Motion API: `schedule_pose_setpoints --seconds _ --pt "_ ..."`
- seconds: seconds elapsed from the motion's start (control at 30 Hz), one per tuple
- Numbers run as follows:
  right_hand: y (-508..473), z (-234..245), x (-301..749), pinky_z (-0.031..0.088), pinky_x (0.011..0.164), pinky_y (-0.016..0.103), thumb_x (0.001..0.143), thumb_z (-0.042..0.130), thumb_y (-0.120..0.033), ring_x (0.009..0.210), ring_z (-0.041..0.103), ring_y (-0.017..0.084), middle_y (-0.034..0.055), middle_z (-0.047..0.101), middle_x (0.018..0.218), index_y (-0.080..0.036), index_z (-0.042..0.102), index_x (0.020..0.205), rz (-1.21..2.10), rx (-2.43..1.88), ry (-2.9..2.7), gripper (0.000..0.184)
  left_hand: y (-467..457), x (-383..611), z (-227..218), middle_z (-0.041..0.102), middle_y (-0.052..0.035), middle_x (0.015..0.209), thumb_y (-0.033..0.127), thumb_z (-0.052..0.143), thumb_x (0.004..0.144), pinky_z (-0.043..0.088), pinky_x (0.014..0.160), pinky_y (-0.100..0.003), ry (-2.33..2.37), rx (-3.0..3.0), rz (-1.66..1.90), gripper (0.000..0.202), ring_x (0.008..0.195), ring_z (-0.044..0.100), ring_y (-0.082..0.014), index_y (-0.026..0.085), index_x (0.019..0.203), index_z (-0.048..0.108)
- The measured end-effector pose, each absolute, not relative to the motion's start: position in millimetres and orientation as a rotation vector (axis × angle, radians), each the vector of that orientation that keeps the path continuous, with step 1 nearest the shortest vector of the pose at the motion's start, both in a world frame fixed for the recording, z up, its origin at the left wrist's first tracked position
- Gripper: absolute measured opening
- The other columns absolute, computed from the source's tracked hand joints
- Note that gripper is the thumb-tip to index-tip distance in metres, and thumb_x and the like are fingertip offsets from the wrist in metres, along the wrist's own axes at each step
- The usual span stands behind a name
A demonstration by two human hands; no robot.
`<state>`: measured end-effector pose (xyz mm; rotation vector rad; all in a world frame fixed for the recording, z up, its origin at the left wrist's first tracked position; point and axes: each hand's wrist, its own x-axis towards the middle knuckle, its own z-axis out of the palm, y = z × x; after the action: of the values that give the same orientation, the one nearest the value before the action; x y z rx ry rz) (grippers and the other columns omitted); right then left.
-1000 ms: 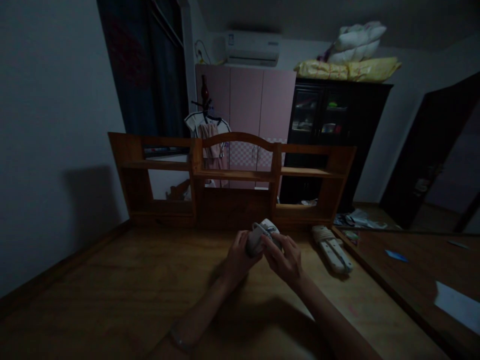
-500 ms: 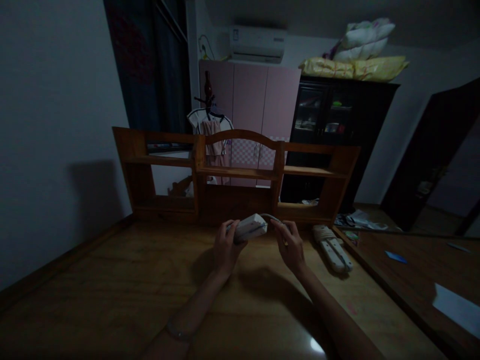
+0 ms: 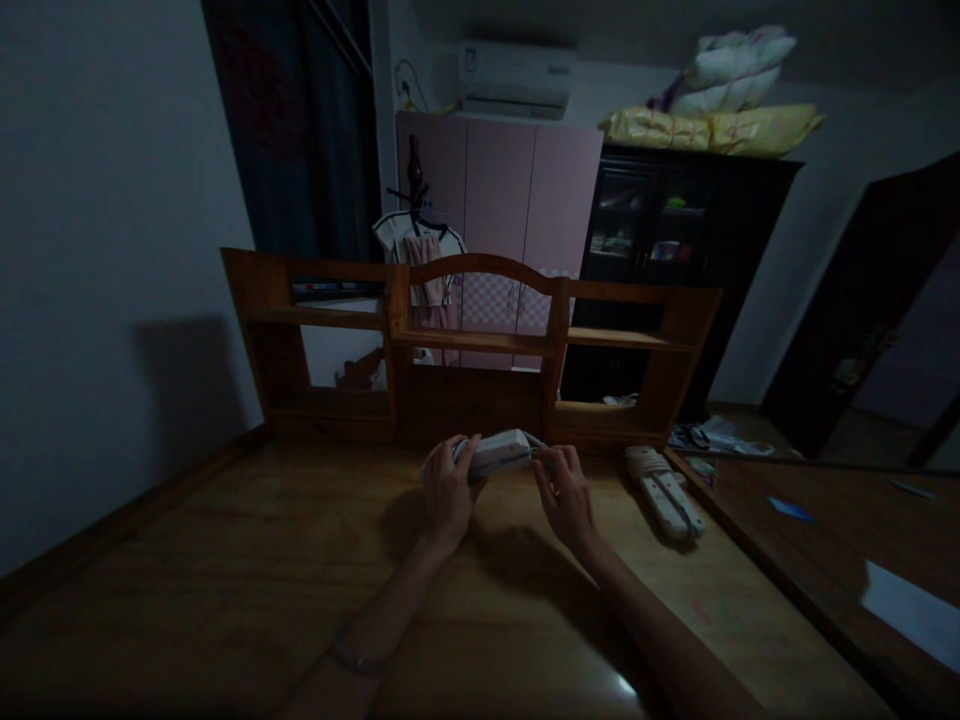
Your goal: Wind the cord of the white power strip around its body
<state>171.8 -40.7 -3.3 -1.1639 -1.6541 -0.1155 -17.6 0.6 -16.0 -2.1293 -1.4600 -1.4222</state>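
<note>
My left hand (image 3: 450, 492) is closed around a white power strip (image 3: 501, 450), held tilted just above the wooden desk. At the strip's right end a pale cord (image 3: 534, 440) bends over toward my right hand (image 3: 568, 495). The fingers of that hand are pinched on the cord, close to the end of the strip. Farther right on the desk lies a second white power strip (image 3: 671, 505), its cord wound round its far end. My left palm and fingers hide the near end of the held strip.
A wooden shelf unit (image 3: 476, 345) stands along the back of the desk (image 3: 225, 580). To the right, past a raised edge, a brown surface (image 3: 825, 520) carries a blue card (image 3: 790, 509) and a white sheet (image 3: 911, 610). A wall (image 3: 112, 300) borders the left side.
My right hand has moved left and slightly down, bringing the cord close to the strip's end. The held strip has turned a little flatter in my left hand.
</note>
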Motion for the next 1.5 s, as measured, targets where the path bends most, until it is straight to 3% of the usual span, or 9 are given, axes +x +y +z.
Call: schedule_pose_setpoints --seconds 0.33,0.6,0.97,1.27,1.5 --pt "-38.7 -0.5 186.9 0.041 0.063 0.024 0.096 0.038 -0.030 0.073 0.056 0.015 0.0065 0.054 0.094 -0.022 0.059 0.101 -0.344 -1.269 -1.791 0.024 -6.0 -12.0 -13.8 0.048 -0.0056 0.125 0.016 0.076 0.064 0.033 0.104 -0.044 -1.454 -2.193 -1.244 0.082 0.116 0.044 -0.0278 0.035 0.136 0.040" --pt "-35.5 -4.3 185.8 0.038 0.062 0.024 0.097 0.037 -0.032 0.074 0.056 0.015 0.0063 0.055 0.097 -0.023 0.058 0.104 -0.314 -1.324 -1.840 0.024 -3.5 -13.7 -17.7 0.049 -0.0052 0.122 0.016 0.077 0.062 0.038 0.099 -0.042 -1.541 -2.168 -1.223 0.081 0.112 0.046 -0.0275 0.035 0.134 0.043" --pt "-25.9 -8.9 190.7 0.039 0.066 0.025 0.096 0.037 -0.038 0.072 0.050 0.015 0.0018 0.050 0.079 -0.022 0.052 0.077 0.088 -1.172 -1.646 0.029 -1.2 -14.4 -18.6 0.049 -0.0048 0.122 0.016 0.075 0.064 0.038 0.099 -0.040 -1.563 -2.151 -1.221 0.078 0.111 0.046 -0.0266 0.036 0.133 0.044" --pt "-23.8 -14.9 184.2 0.038 0.051 0.024 0.090 0.039 -0.056 0.057 0.046 0.013 -0.0011 0.048 0.068 -0.022 0.051 0.077 0.634 -1.064 -1.474 0.039 -1.3 -13.5 -19.3 0.048 -0.0047 0.123 0.014 0.074 0.064 0.036 0.101 -0.042 -1.517 -2.178 -1.209 0.080 0.113 0.045 -0.0270 0.037 0.134 0.042" --pt "-20.3 -15.3 185.8 0.041 0.051 0.024 0.087 0.044 -0.059 0.059 0.047 0.013 0.0001 0.049 0.069 -0.020 0.050 0.075 0.744 -1.023 -1.454 0.041 0.0 -13.0 -21.3 0.048 -0.0048 0.124 0.013 0.074 0.064 0.035 0.102 -0.043 -1.514 -2.182 -1.224 0.081 0.114 0.044 -0.0276 0.037 0.134 0.042"
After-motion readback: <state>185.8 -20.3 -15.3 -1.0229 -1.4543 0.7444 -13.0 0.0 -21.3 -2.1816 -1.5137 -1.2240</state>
